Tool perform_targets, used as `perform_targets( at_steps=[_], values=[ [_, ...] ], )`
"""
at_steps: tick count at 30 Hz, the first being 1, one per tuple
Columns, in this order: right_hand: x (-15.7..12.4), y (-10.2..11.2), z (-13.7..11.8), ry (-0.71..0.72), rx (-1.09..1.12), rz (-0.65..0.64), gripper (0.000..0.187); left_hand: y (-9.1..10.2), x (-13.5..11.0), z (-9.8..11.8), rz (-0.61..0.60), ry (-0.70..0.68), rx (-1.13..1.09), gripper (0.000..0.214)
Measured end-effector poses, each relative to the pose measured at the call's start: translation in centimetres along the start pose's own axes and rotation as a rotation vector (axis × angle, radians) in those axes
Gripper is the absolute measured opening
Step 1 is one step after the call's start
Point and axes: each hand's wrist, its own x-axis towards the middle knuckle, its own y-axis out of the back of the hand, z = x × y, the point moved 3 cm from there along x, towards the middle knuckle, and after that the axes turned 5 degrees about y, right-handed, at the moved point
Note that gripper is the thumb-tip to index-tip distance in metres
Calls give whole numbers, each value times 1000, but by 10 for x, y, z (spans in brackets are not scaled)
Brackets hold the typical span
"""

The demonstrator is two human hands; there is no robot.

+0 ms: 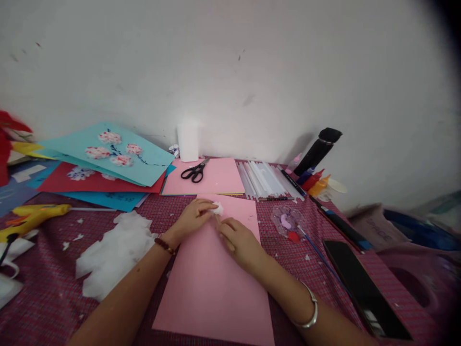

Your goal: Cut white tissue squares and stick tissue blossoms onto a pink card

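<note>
A sheet of pink paper (219, 288) lies before me, and both hands rest near its far end. The fingers of my left hand (194, 216) are pressed together against a small white crumpled tuft (218, 208), which looks like tissue. My right hand (243, 242) is closed, with fingers curled and one fingertip reaching just below the tuft; whatever it pinches is hidden. To the left of my left forearm is a loose pile of white tissue-like sheets (117, 250). A clear palette (277, 214) with lilac and red paint sits to the right, a blue-handled paintbrush (320, 254) leaning on it.
Black scissors (194, 172) lie on a pink paper stack (225, 178). White glue sticks (264, 178) and paint bottles (319, 184) stand farther right. A yellow glue gun (39, 216) and blue card with puffy flowers (144, 170) are left. A black phone (363, 288) lies right.
</note>
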Motion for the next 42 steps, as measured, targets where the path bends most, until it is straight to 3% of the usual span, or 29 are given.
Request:
perform_targets(
  at_steps=[4, 7, 13, 19, 29, 32, 36, 42],
  values=[
    [-1, 5, -2, 11, 7, 26, 25, -1, 0, -2, -1, -10, 7, 32],
    [-3, 8, -5, 43, 15, 114, 23, 1, 0, 0, 4, 4, -22, 29],
    [-6, 16, -2, 51, 72, 333, 18, 4, -2, -2, 12, 233, -265, 32],
    [-4, 13, 0, 63, 77, 294, 20, 7, -2, -5, 69, 274, -237, 15],
    [-2, 9, 5, 6, 26, 160, 26, 6, -2, -8, 70, 275, -197, 18],
    [-6, 11, 7, -28, 160, 284, 23, 6, -3, -6, 88, 256, -208, 16],
    [-8, 11, 20, -207, 490, 526, 20, 10, -4, 0, 154, 219, -206, 9],
    [-4, 5, 43, -388, 897, 713, 20, 9, -9, 18, 109, 43, 64, 12]
  ],
)
